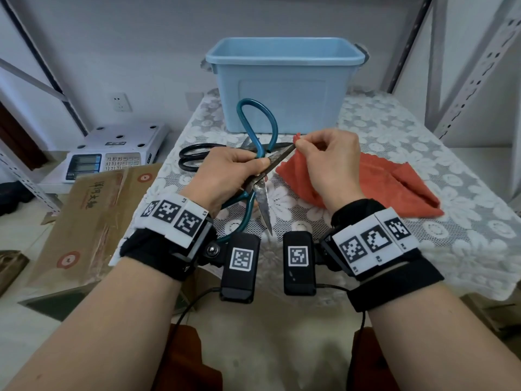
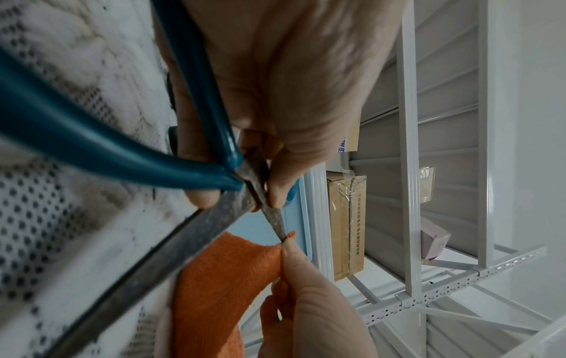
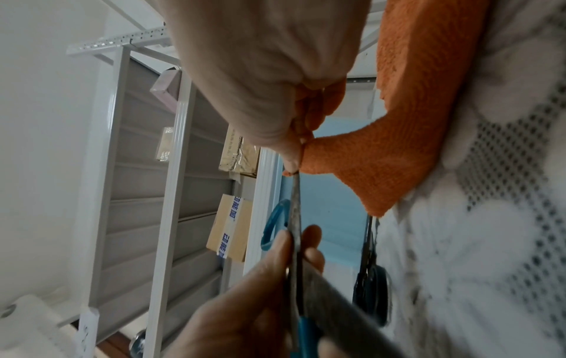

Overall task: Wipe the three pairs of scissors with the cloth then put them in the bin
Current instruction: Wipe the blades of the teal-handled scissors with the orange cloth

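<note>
At the frame's centre the left hand (image 1: 225,176) grips the open teal scissors (image 1: 255,153) at the pivot, thumb and fingers curled round the blades. The right hand (image 1: 327,162) pinches the orange cloth (image 1: 394,179) over one blade tip. Black scissors (image 1: 197,156) lie behind the left hand, partly hidden. The blue bin (image 1: 284,80) stands at upper centre; a scale (image 1: 112,150) and cardboard (image 1: 93,210) sit left.

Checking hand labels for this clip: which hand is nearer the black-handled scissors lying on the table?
Left. The left hand grips the teal-handled scissors just in front of the black-handled scissors; the right hand pinches the orange cloth farther right.
</note>
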